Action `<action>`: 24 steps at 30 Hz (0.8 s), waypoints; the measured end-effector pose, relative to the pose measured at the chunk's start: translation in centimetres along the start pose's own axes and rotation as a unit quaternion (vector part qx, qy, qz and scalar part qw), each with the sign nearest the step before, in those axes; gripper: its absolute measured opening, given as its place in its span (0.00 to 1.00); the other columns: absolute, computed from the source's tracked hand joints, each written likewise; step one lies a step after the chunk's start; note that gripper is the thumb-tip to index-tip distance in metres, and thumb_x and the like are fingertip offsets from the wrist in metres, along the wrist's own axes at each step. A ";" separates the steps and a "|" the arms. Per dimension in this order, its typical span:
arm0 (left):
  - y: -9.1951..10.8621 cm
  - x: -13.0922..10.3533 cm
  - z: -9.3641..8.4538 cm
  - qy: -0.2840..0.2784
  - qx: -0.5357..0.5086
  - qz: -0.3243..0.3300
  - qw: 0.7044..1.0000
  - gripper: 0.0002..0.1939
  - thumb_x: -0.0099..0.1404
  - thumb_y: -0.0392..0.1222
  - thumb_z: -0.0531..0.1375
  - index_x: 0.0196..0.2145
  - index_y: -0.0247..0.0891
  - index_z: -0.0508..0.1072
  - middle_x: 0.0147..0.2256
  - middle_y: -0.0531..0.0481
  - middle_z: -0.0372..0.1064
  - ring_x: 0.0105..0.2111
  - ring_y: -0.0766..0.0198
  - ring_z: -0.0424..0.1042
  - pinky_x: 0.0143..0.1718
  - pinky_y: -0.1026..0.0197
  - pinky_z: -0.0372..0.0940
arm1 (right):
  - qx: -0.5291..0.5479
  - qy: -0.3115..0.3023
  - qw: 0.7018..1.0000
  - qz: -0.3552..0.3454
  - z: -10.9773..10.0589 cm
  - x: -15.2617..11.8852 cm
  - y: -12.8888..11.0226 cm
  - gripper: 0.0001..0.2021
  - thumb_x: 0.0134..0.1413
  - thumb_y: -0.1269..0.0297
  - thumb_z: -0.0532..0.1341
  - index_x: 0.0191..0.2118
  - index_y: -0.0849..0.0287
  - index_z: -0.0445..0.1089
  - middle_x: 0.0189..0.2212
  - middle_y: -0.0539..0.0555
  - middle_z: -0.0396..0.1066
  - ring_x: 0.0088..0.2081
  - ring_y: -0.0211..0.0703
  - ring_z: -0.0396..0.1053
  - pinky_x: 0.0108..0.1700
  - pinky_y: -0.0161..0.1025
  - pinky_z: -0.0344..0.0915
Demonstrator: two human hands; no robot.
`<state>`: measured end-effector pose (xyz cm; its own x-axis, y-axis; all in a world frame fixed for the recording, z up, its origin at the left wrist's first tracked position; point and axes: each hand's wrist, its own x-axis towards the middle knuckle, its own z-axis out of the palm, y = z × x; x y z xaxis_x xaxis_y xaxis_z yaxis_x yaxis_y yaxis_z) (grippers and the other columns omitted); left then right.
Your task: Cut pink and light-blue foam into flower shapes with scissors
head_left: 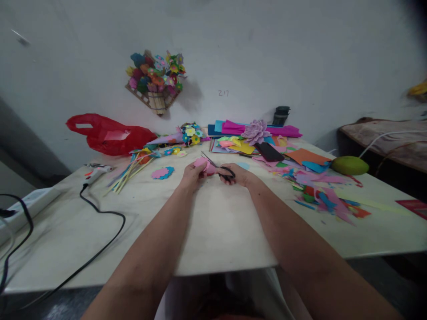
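My left hand point(194, 175) pinches a piece of pink paper point(210, 168) above the middle of the table. Black-handled scissors point(228, 173) are in my right hand point(237, 172), their blades pointing up and left at the paper's edge. Whether the blades are closed on the paper I cannot tell. To the left of my hands lie scalloped pink and blue paper flower shapes point(163, 173), overlapping. A pale blue paper round point(243, 165) rests just behind my right hand.
A glue gun point(97, 174) with a black cord and a white power strip point(30, 206) lie at left, near a red plastic bag point(110, 135). Paper scraps point(328, 202), a phone point(268, 152) and a green fruit-like object point(350, 165) are at right. Paper flowers point(191, 132) stand behind.
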<state>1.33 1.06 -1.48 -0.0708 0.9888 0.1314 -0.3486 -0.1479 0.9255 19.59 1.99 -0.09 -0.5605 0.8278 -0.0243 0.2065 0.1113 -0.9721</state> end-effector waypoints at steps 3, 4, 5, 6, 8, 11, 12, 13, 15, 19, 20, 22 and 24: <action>0.0 0.0 -0.1 -0.002 0.001 0.005 1.000 0.18 0.43 0.44 0.72 0.24 0.33 0.69 0.18 0.54 0.65 0.16 0.73 0.60 0.17 0.67 0.55 | -0.009 -0.007 1.000 -0.010 0.1 -0.2 -0.3 0.17 0.54 0.51 0.62 0.28 0.61 0.64 0.17 0.48 0.67 0.14 0.29 0.58 0.13 0.29 0.46; 0.0 0.1 -0.1 -0.003 0.002 0.007 1.000 0.18 0.43 0.44 0.72 0.24 0.32 0.69 0.18 0.54 0.65 0.16 0.73 0.60 0.17 0.67 0.56 | -0.011 -0.008 1.000 -0.012 0.1 -0.2 -0.3 0.17 0.54 0.51 0.62 0.27 0.61 0.64 0.17 0.49 0.67 0.14 0.29 0.58 0.13 0.29 0.46; -0.1 0.1 -0.1 -0.003 0.002 0.009 1.000 0.18 0.44 0.44 0.72 0.24 0.32 0.69 0.18 0.54 0.65 0.16 0.73 0.60 0.17 0.67 0.56 | -0.014 -0.010 1.000 -0.014 0.1 -0.3 -0.4 0.17 0.54 0.52 0.62 0.27 0.62 0.64 0.17 0.49 0.67 0.14 0.29 0.58 0.13 0.29 0.46; -0.1 0.1 -0.1 -0.002 0.000 0.009 1.000 0.18 0.44 0.44 0.72 0.25 0.32 0.69 0.19 0.54 0.65 0.16 0.73 0.60 0.17 0.67 0.56 | -0.017 -0.011 1.000 -0.015 0.2 -0.3 -0.4 0.16 0.53 0.53 0.62 0.27 0.62 0.64 0.17 0.49 0.67 0.14 0.29 0.58 0.13 0.29 0.46; -0.1 0.1 0.0 0.002 -0.009 0.005 1.000 0.18 0.45 0.46 0.71 0.26 0.32 0.69 0.19 0.53 0.66 0.17 0.73 0.61 0.18 0.67 0.57 | -0.019 -0.014 1.000 -0.019 0.1 -0.3 -0.3 0.15 0.53 0.54 0.63 0.28 0.62 0.65 0.17 0.49 0.68 0.14 0.30 0.59 0.14 0.29 0.47; 0.0 0.0 0.1 0.007 -0.022 -0.003 1.000 0.19 0.47 0.49 0.70 0.27 0.33 0.68 0.19 0.53 0.66 0.18 0.71 0.62 0.19 0.67 0.59 | -0.016 -0.026 0.999 -0.023 0.0 -0.1 0.0 0.14 0.52 0.55 0.63 0.29 0.61 0.65 0.18 0.49 0.68 0.15 0.30 0.60 0.14 0.29 0.47; 0.0 0.0 0.1 0.007 -0.018 -0.004 1.000 0.19 0.47 0.49 0.70 0.27 0.34 0.68 0.19 0.54 0.65 0.18 0.71 0.62 0.19 0.67 0.59 | -0.015 -0.028 0.999 -0.024 -0.1 0.0 0.2 0.14 0.52 0.55 0.63 0.29 0.61 0.65 0.18 0.49 0.69 0.15 0.30 0.61 0.14 0.29 0.47; 0.0 0.0 0.1 0.007 -0.009 -0.003 1.000 0.19 0.48 0.50 0.70 0.26 0.34 0.67 0.18 0.54 0.65 0.17 0.71 0.62 0.18 0.67 0.58 | -0.015 -0.030 0.999 -0.025 -0.1 0.0 0.3 0.14 0.52 0.54 0.63 0.29 0.61 0.64 0.18 0.48 0.69 0.15 0.30 0.61 0.14 0.29 0.47; -0.1 0.1 0.0 0.001 0.013 0.007 1.000 0.19 0.48 0.51 0.69 0.25 0.35 0.66 0.17 0.55 0.63 0.15 0.72 0.59 0.17 0.67 0.55 | -0.016 -0.026 0.999 -0.026 -0.1 0.1 0.4 0.15 0.51 0.54 0.63 0.28 0.61 0.64 0.18 0.48 0.68 0.15 0.30 0.61 0.13 0.28 0.47; -0.1 0.2 -0.2 -0.004 0.033 0.032 0.999 0.20 0.49 0.51 0.68 0.23 0.37 0.63 0.14 0.58 0.60 0.13 0.73 0.55 0.15 0.67 0.50 | -0.014 -0.013 0.999 -0.034 -0.1 0.2 0.4 0.16 0.52 0.53 0.63 0.28 0.61 0.64 0.19 0.49 0.69 0.16 0.30 0.62 0.14 0.28 0.48; -0.1 0.2 -0.2 -0.005 0.035 0.038 0.999 0.20 0.49 0.51 0.68 0.23 0.37 0.62 0.14 0.59 0.59 0.12 0.73 0.54 0.15 0.67 0.49 | -0.011 -0.007 0.999 -0.036 -0.1 0.2 0.4 0.16 0.52 0.53 0.63 0.28 0.61 0.64 0.19 0.49 0.69 0.16 0.30 0.62 0.14 0.28 0.48; -0.1 0.2 -0.1 -0.007 0.040 0.050 0.998 0.20 0.49 0.52 0.68 0.22 0.38 0.62 0.13 0.59 0.58 0.12 0.74 0.53 0.15 0.67 0.48 | -0.008 0.006 0.999 -0.035 -0.1 0.2 0.4 0.16 0.53 0.52 0.62 0.28 0.61 0.65 0.19 0.49 0.69 0.16 0.30 0.62 0.14 0.28 0.48; 0.0 0.1 -0.1 -0.008 0.048 0.055 0.997 0.20 0.48 0.52 0.68 0.21 0.38 0.62 0.13 0.59 0.57 0.12 0.74 0.52 0.15 0.66 0.47 | -0.008 0.015 0.999 -0.035 -0.1 0.2 0.4 0.16 0.52 0.52 0.63 0.28 0.61 0.64 0.19 0.49 0.69 0.16 0.30 0.62 0.14 0.28 0.48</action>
<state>1.28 1.14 -1.51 -0.0880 0.9668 0.2401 -0.2476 -0.2547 0.9348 19.65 2.22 -0.49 -0.5495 0.8340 0.0502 0.1806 0.1772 -0.9675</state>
